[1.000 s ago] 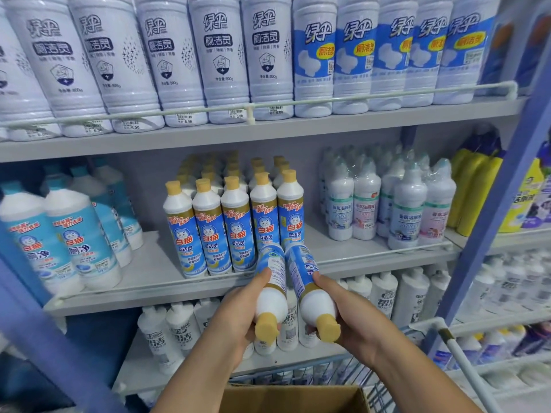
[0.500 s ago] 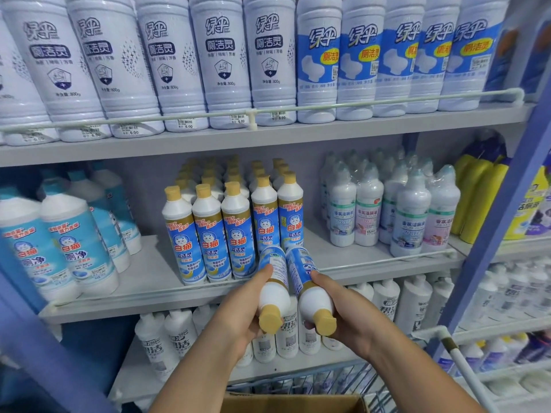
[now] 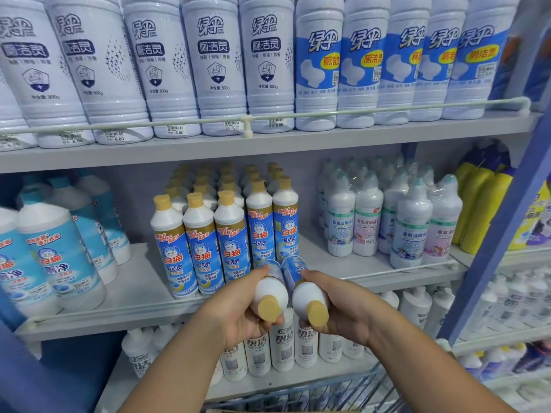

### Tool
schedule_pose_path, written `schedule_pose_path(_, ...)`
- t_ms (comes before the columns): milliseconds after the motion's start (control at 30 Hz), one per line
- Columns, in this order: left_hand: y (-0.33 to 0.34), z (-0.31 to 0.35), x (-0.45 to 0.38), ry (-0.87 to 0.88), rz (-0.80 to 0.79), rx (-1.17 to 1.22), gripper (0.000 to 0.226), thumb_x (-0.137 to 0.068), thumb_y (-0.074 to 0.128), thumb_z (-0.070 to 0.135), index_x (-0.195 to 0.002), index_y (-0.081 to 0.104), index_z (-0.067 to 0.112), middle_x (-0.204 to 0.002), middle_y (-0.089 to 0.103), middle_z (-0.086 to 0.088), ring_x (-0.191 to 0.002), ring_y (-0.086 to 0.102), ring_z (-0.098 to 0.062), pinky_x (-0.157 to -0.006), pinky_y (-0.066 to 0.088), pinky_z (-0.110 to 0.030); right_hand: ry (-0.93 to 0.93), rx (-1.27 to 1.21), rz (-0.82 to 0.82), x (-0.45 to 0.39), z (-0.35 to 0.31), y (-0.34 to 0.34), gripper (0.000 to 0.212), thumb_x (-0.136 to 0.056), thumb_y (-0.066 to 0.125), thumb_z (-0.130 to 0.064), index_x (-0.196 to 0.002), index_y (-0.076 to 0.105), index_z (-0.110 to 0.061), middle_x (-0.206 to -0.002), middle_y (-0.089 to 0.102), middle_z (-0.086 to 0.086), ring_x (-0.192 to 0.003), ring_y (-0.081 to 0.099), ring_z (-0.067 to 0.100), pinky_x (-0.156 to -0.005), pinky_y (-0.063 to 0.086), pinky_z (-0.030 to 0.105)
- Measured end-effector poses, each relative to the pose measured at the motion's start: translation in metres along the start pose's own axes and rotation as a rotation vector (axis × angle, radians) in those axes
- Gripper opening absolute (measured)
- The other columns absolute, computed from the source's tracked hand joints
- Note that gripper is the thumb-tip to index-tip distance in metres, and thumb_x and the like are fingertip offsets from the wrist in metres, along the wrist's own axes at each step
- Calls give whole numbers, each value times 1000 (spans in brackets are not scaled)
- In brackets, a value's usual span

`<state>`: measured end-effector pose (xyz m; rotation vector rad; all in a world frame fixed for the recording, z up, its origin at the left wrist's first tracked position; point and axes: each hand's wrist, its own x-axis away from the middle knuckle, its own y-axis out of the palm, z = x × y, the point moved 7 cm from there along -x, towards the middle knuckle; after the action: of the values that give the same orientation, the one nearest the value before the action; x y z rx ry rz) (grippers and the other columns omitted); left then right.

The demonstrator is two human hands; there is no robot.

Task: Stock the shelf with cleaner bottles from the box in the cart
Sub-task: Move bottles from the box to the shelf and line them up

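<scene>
My left hand (image 3: 238, 311) grips a white cleaner bottle (image 3: 269, 290) with a yellow cap and blue label, cap toward me. My right hand (image 3: 348, 311) grips a second matching bottle (image 3: 307, 296) the same way, side by side with the first. Both bottles point base-first at the middle shelf (image 3: 134, 296), just in front of the rows of identical yellow-capped bottles (image 3: 229, 234) standing there. A thin strip of the cardboard box (image 3: 283, 410) shows at the bottom edge, inside the wire cart (image 3: 343, 391).
Large white bottles (image 3: 214, 64) fill the top shelf behind a white guard rail (image 3: 247, 120). Blue-labelled bottles (image 3: 56, 257) stand at left, shrink-wrapped white bottles (image 3: 387, 219) and yellow bottles (image 3: 480, 204) at right. White bottles (image 3: 280, 347) line the lower shelf. A blue upright (image 3: 495, 234) stands at right.
Both hands have carried the two bottles slightly up and forward toward the middle shelf. The view has moved closer, and the box has almost dropped out of the bottom edge.
</scene>
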<state>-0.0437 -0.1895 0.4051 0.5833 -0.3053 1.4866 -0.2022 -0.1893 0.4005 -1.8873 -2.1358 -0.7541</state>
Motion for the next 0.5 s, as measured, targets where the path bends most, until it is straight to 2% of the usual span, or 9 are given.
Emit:
schedule_pose_path(133, 1, 9, -6, -3, 0, -77, 43, -95, 61, 45, -121, 56, 11, -86, 68, -23, -50, 61, -30, -44, 43, -23, -40, 44, 0, -1, -19, 5, 43, -94, 63, -36, -126, 60, -8, -77, 68, 13, -51, 63, 26, -43, 50, 26)
schedule_pose_path(267, 1, 25, -7, 59, 8, -48, 34, -99, 59, 41, -116, 60, 11, -72, 66, -19, -48, 62, -30, -43, 45, -23, -81, 21, -29, 1, -37, 9, 38, -95, 64, -34, -122, 66, -7, -66, 70, 8, -57, 63, 29, -38, 47, 22)
schedule_pose_path(367, 3, 34, -5, 85, 9, -1, 35, -96, 64, 38, -112, 63, 7, -67, 65, -17, -48, 62, -29, -40, 46, -22, -115, -29, -35, -1, -46, 10, 34, -93, 68, -31, -117, 70, -7, -71, 72, 7, -60, 66, 26, -43, 52, 23)
schedule_pose_path(500, 3, 40, -5, 131, 0, 71, 48, -94, 57, 55, -117, 66, 15, -91, 68, -20, -55, 65, -28, -42, 51, -24, -229, -51, -83, -3, -58, 12, 29, -93, 67, -33, -115, 74, -15, -101, 76, 6, -73, 71, 23, -66, 62, 33)
